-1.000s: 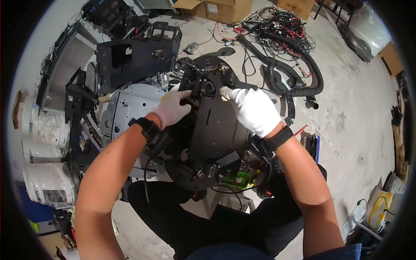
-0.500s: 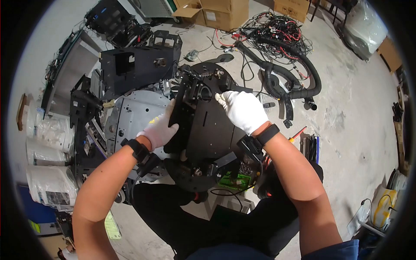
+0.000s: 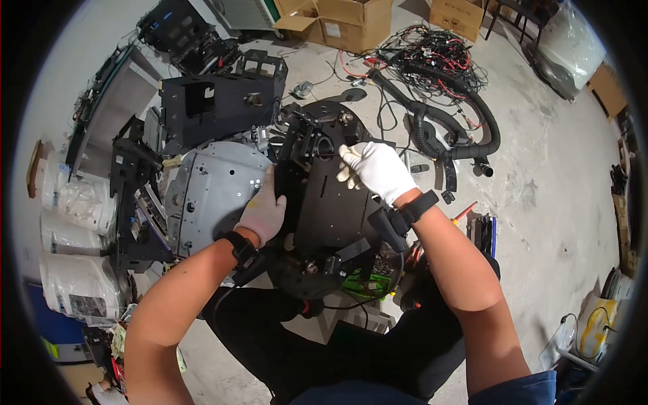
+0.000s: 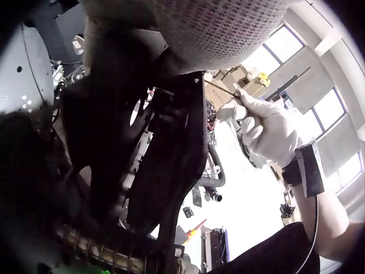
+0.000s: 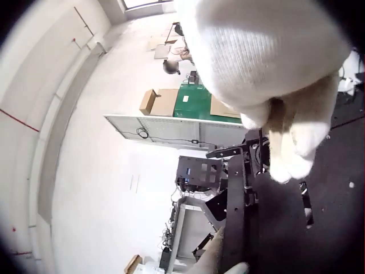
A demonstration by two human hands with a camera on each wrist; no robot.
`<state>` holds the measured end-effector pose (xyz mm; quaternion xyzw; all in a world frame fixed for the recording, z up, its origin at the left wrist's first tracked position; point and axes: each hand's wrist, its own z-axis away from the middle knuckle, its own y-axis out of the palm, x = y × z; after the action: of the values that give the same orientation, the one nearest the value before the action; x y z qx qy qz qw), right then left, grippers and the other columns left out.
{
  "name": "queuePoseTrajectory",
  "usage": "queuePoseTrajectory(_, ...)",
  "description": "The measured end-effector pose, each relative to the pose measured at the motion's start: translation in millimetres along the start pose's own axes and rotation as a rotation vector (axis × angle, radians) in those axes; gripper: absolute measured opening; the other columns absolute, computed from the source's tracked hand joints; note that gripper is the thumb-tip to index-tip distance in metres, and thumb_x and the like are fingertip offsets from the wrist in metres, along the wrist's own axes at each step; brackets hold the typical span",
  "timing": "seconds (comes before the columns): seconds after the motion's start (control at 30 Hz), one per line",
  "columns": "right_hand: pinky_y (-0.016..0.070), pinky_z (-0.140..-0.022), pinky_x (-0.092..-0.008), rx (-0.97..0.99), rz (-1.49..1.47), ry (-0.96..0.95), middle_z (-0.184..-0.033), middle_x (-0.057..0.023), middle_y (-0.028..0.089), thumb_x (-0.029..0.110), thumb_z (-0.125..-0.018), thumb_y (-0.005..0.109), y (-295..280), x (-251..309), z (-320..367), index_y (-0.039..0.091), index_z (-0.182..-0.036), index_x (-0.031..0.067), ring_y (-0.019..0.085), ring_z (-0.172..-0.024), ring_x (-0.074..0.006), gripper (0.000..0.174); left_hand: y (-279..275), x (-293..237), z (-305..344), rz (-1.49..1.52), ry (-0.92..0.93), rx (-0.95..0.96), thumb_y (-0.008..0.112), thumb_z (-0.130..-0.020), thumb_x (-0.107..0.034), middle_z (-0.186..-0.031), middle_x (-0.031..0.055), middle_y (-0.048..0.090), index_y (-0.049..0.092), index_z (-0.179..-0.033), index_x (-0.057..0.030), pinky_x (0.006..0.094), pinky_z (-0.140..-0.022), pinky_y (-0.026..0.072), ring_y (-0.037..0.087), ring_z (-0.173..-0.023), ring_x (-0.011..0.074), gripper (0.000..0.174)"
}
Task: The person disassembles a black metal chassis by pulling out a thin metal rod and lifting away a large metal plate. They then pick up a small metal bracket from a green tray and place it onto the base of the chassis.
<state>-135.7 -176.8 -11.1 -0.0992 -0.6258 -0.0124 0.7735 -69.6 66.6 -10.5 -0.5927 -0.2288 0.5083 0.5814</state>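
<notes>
A large black metal assembly (image 3: 341,209) stands between the person's knees, with a slotted flat plate, a round ring and a spring at its far end. The white-gloved left hand (image 3: 263,209) holds the left side edge of this frame, fingers along its outer face and thumb over the edge. Over the plate, near the ring, the white-gloved right hand (image 3: 374,169) pinches a thin metal rod (image 4: 225,89) between thumb and curled fingers. The rod points left toward the ring (image 3: 324,146); the glove hides its middle. Its exact kind I cannot tell.
A grey perforated plate (image 3: 219,196) lies left of the assembly, with black brackets (image 3: 223,104) beyond. A corrugated hose (image 3: 466,144) and tangled cables (image 3: 435,61) lie on the floor at the far right. Near the right knee are a screwdriver (image 3: 466,212) and a green tray (image 3: 366,285).
The left hand has moved from near the ring back along the frame's left edge toward the body. The right hand stays by the ring, shifted slightly, with its lower fingers now looser.
</notes>
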Motion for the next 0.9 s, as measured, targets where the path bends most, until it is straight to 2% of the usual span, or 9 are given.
queuePoseTrajectory(0.03,0.0485,-0.053,-0.0326,-0.012,0.295,-0.092,-0.062,-0.0087,0.065,0.029,-0.096,0.049,-2,4,3,0.065,-0.078,0.0056,0.062,-0.053,-0.0192,0.034,1,0,-2,0.003,0.002,0.002,0.048,-0.089,-0.019,-0.113,0.0316,0.056,0.011,-0.148,-0.0131,0.0470,-0.093,0.0422,0.055,-0.104,0.0462,0.070)
queuePoseTrajectory(0.07,0.0485,-0.053,-0.0326,-0.013,0.296,-0.090,-0.062,-0.0087,0.065,0.029,-0.096,0.049,-5,-1,3,0.065,-0.078,0.0056,0.062,-0.053,-0.0192,0.034,0,-1,-4,0.048,-0.009,0.014,0.048,-0.090,-0.019,-0.112,0.0311,0.057,0.014,-0.147,-0.0129,0.0475,-0.092,0.0425,0.055,-0.104,0.0462,0.067)
queuePoseTrajectory(0.13,0.0468,-0.051,-0.0378,-0.259,0.991,-0.643,-0.061,-0.0127,0.061,0.022,-0.089,0.057,-10,-9,4,0.063,-0.074,0.0056,0.060,-0.054,-0.0274,0.023,0,-2,-5,0.093,-0.020,0.029,0.047,-0.090,-0.018,-0.110,0.0306,0.058,0.017,-0.145,-0.0127,0.0480,-0.092,0.0427,0.055,-0.103,0.0462,0.064)
queuePoseTrajectory(0.2,0.0457,-0.050,-0.0409,-0.257,0.952,-0.648,-0.062,-0.0172,0.057,0.016,-0.083,0.059,-10,-12,2,0.061,-0.071,0.0077,0.058,-0.058,-0.0344,0.015,0,-3,-4,0.044,-0.002,0.017,0.044,-0.090,-0.016,-0.117,0.0327,0.052,0.016,-0.145,-0.0068,0.0486,-0.092,0.0421,0.053,-0.105,0.0455,0.062)
queuePoseTrajectory(0.3,0.0450,-0.048,-0.0365,-0.258,0.837,-0.665,-0.058,-0.0126,0.059,0.023,-0.088,0.059,-11,-8,2,0.064,-0.076,0.0079,0.059,-0.051,-0.0268,0.020,-4,-10,-2,0.019,-0.033,0.021,0.044,-0.090,-0.017,-0.118,0.0317,0.053,0.017,-0.145,-0.0066,0.0483,-0.093,0.0423,0.054,-0.105,0.0454,0.062)
queuePoseTrajectory(0.37,0.0481,-0.051,-0.0319,0.139,0.361,0.011,-0.062,-0.0090,0.064,0.043,-0.092,0.053,-14,25,14,0.066,-0.087,0.0053,0.061,-0.050,-0.0196,0.041,1,-6,-4,0.010,-0.017,-0.001,0.044,-0.090,-0.018,-0.118,0.0311,0.053,0.018,-0.145,-0.0065,0.0482,-0.093,0.0425,0.054,-0.104,0.0453,0.061)
queuePoseTrajectory(0.47,0.0479,-0.048,-0.0265,0.128,0.053,0.165,-0.060,-0.0081,0.065,0.046,-0.092,0.054,-13,10,11,0.065,-0.084,-0.0004,0.058,-0.044,-0.0142,0.049,5,0,-3,-0.009,0.011,-0.036,0.044,-0.090,-0.019,-0.118,0.0303,0.054,0.019,-0.145,-0.0062,0.0481,-0.093,0.0427,0.055,-0.103,0.0450,0.061)
queuePoseTrajectory(0.6,0.0486,-0.047,-0.0256,-0.002,-0.228,0.149,-0.063,-0.0118,0.066,0.039,-0.094,0.054,-3,-4,2,0.064,-0.075,-0.0031,0.060,-0.047,-0.0146,0.047,1,-9,-3,-0.033,-0.062,0.013,0.045,-0.090,-0.020,-0.116,0.0306,0.055,0.019,-0.145,-0.0055,0.0488,-0.093,0.0426,0.055,-0.103,0.0454,0.063)
queuePoseTrajectory(0.9,0.0498,-0.060,-0.0306,-0.159,0.055,0.056,-0.059,-0.0085,0.066,0.040,-0.094,0.047,2,-31,-18,0.066,-0.064,0.0015,0.063,-0.054,-0.0220,0.052,5,-3,-4,-0.036,-0.007,-0.055,0.045,-0.089,-0.020,-0.111,0.0308,0.057,0.021,-0.144,-0.0072,0.0499,-0.089,0.0439,0.057,-0.099,0.0449,0.062)
